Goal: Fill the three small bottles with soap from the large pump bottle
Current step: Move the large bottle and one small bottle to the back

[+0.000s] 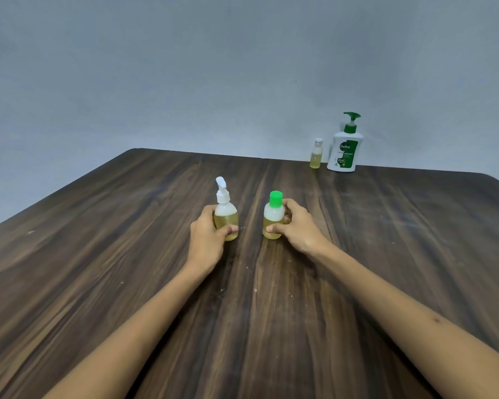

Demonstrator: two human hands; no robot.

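Two small bottles stand upright mid-table, both holding yellowish soap. My left hand (206, 237) grips the one with a white pump top (224, 210). My right hand (296, 226) grips the one with a bright green cap (273, 213). A third small bottle (316, 154) with a clear cap and yellow liquid stands at the far right edge. Right beside it is the large white pump bottle (345, 148) with a green pump head and green label.
The dark wood-grain table (127, 269) fills the lower view, with its far edge against a plain grey wall (185, 67). A few pale specks mark the tabletop.
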